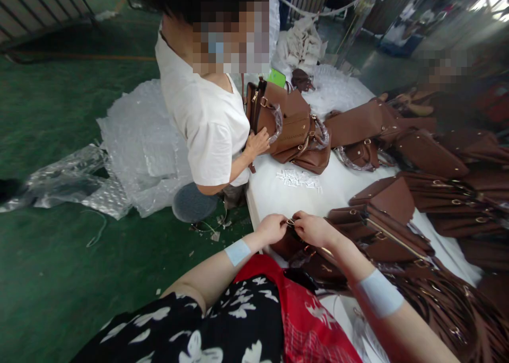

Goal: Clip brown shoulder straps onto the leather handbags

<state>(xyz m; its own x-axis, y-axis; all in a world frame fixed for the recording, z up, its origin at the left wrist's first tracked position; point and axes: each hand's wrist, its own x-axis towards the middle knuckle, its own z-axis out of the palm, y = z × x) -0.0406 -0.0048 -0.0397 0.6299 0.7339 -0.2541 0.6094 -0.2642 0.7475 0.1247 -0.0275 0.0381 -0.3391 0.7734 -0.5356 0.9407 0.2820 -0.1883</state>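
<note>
Both your left hand (273, 228) and right hand (312, 229) have fingertips pinched around a small gold-coloured metal piece (290, 223) by the near edge of the white table (264, 190). Your right forearm (352, 259) partly hides the brown bag (314, 265) there; the piece's shape is unclear.

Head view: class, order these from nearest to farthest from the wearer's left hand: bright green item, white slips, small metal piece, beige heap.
1. Small metal piece: at the left hand itself.
2. White slips: beyond the hand, on the white table.
3. Bright green item: farther off, behind a brown bag.
4. Beige heap: farthest, toward the back.
</note>
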